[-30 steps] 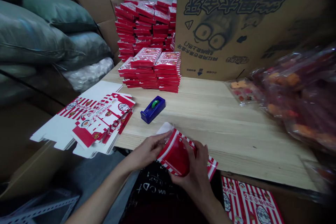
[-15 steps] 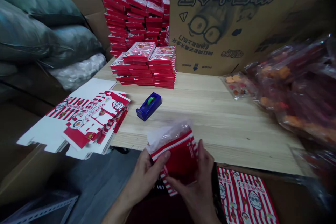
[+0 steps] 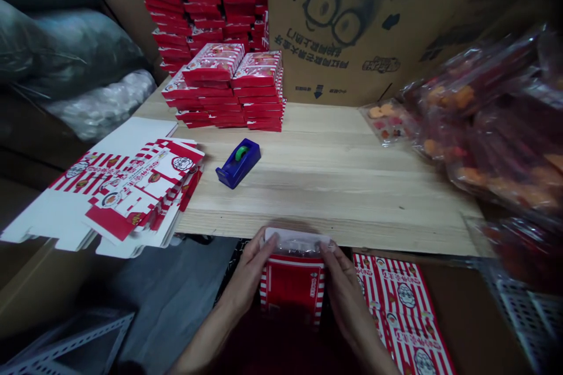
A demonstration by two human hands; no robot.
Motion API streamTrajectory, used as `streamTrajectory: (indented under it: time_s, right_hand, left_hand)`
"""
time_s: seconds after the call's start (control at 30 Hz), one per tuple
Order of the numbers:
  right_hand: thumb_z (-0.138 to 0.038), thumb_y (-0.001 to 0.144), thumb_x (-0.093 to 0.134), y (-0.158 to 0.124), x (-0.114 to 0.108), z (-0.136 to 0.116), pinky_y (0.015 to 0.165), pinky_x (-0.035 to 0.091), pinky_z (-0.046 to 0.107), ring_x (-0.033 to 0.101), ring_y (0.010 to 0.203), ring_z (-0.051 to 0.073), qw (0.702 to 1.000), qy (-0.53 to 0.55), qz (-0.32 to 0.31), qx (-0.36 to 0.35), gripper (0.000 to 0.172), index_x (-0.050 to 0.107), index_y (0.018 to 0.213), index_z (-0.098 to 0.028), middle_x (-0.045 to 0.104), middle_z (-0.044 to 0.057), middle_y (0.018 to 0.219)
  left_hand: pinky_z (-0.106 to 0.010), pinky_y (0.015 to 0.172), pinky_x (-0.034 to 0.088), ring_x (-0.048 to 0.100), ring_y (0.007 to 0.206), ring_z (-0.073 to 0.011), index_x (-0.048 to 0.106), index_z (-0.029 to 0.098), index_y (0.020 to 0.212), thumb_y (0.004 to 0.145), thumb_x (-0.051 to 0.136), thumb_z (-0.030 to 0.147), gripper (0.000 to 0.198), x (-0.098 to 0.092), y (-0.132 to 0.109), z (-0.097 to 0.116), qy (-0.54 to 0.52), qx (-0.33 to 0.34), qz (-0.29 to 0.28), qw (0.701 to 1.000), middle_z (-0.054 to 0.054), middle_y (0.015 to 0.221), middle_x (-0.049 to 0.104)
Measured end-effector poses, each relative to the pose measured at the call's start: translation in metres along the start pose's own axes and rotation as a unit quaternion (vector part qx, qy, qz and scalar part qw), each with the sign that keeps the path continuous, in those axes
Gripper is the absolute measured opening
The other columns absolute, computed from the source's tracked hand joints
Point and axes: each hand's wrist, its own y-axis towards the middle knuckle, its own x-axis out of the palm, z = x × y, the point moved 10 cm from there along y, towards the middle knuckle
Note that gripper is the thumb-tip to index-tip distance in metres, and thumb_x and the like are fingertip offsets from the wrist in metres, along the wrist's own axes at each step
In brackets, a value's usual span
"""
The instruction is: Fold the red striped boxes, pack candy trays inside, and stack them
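Observation:
I hold a small red box with white stripes (image 3: 292,287) upright just below the wooden table's (image 3: 343,187) near edge. A clear plastic packet (image 3: 297,241) sticks out of the box's open top. My left hand (image 3: 250,272) grips the box's left side, its fingertips up at the packet's left end. On the other side, my right hand (image 3: 343,293) clasps the box, fingers reaching the packet's right end.
A blue tape dispenser (image 3: 238,162) sits on the table. Flat box blanks (image 3: 127,190) overhang the left edge. Stacked red boxes (image 3: 229,91) stand at the back before a large carton (image 3: 373,17). Bagged sweets (image 3: 492,129) pile at right. More striped blanks (image 3: 404,310) lie below.
The box has turned upright and come down toward me, off the table edge. The packet has slid deeper into the box. Both hands have shifted to the box's sides.

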Motion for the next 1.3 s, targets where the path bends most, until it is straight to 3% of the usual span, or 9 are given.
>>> streamTrajectory:
  time_s: [0.23,0.33,0.43,0.53,0.7,0.83,0.93,1.07,1.3]
  right_hand:
    - [-0.034,0.083,0.081,0.001,0.012,-0.001,0.088,0.059,0.039,0.076,0.099,0.025,1.0,0.01,0.014,-0.008,0.034,0.075,0.116,-0.029,0.082,0.002,0.102]
    - [-0.031,0.077,0.082,0.005,0.01,-0.003,0.083,0.059,0.039,0.077,0.091,0.026,1.0,0.008,0.017,-0.012,0.035,0.077,0.111,-0.027,0.083,0.003,0.095]
    - [-0.03,0.073,0.083,0.009,-0.001,-0.006,0.08,0.06,0.039,0.077,0.086,0.026,0.999,0.011,0.041,-0.011,0.038,0.077,0.11,-0.025,0.083,0.004,0.091]
    - [-0.03,0.072,0.084,0.011,-0.011,-0.008,0.083,0.059,0.04,0.077,0.091,0.028,0.998,0.016,0.052,-0.006,0.041,0.076,0.112,-0.025,0.083,0.004,0.096]
    - [-0.029,0.075,0.082,0.009,-0.006,-0.009,0.092,0.057,0.041,0.075,0.104,0.028,0.999,0.007,0.032,-0.009,0.047,0.073,0.12,-0.028,0.083,0.003,0.106]
    - [-0.032,0.079,0.082,0.006,0.007,-0.01,0.098,0.055,0.043,0.073,0.112,0.028,1.0,-0.02,-0.001,-0.011,0.043,0.073,0.12,-0.029,0.081,0.003,0.114]
    - [-0.05,0.085,0.075,0.007,0.008,-0.011,0.101,0.054,0.045,0.071,0.116,0.029,0.999,-0.024,-0.026,0.004,0.039,0.074,0.119,-0.031,0.08,0.004,0.119]
    - [-0.067,0.085,0.065,0.011,-0.001,-0.011,0.105,0.053,0.047,0.068,0.123,0.03,0.998,0.0,-0.063,0.021,0.046,0.078,0.109,-0.03,0.08,0.005,0.119]
    - [-0.042,0.078,0.084,0.008,0.012,-0.024,0.106,0.051,0.048,0.068,0.123,0.029,0.996,0.022,-0.083,0.036,0.039,0.076,0.115,-0.031,0.079,0.003,0.121]
  left_hand:
    - [-0.027,0.073,0.05,0.069,0.073,-0.0162,0.076,0.019,0.104,0.082,0.074,0.022,0.022,-0.003,0.008,-0.001,0.044,-0.008,0.028,0.999,-0.002,0.087,0.078]
    - [-0.027,0.074,0.05,0.071,0.081,-0.0186,0.075,0.019,0.104,0.08,0.077,0.021,0.025,-0.005,0.007,-0.003,0.033,-0.024,0.027,0.999,-0.003,0.091,0.079]
    - [-0.031,0.092,0.05,0.071,0.106,-0.0236,0.072,0.022,0.12,0.084,0.079,0.028,0.038,0.0,0.005,-0.003,0.0,-0.038,-0.025,0.999,-0.007,0.112,0.078]
    - [-0.037,0.104,0.046,0.066,0.119,-0.0272,0.074,0.017,0.116,0.09,0.074,0.041,0.035,-0.002,0.004,-0.008,-0.096,-0.059,-0.064,0.992,-0.012,0.119,0.076]
    - [-0.033,0.1,0.047,0.071,0.101,-0.0205,0.077,0.015,0.102,0.085,0.08,0.023,0.019,-0.018,0.008,-0.017,-0.136,-0.084,-0.007,0.987,-0.008,0.101,0.079]
    - [-0.026,0.078,0.05,0.067,0.075,-0.0139,0.075,0.014,0.085,0.077,0.08,0.015,0.01,-0.013,0.01,-0.015,-0.094,-0.112,0.006,0.989,-0.002,0.081,0.075]
    - [-0.023,0.064,0.046,0.059,0.061,-0.0106,0.07,0.015,0.072,0.073,0.075,0.013,0.006,-0.012,0.014,-0.012,-0.081,-0.112,0.007,0.99,0.002,0.07,0.068]
    - [-0.025,0.069,0.05,0.062,0.067,-0.0132,0.073,0.015,0.081,0.074,0.073,0.015,0.006,-0.016,0.018,-0.014,-0.077,-0.103,0.006,0.992,0.0,0.076,0.072]
    - [-0.029,0.086,0.051,0.071,0.09,-0.0211,0.077,0.014,0.098,0.079,0.069,0.018,0.021,0.004,0.019,-0.006,-0.053,-0.081,0.009,0.995,-0.006,0.097,0.08]
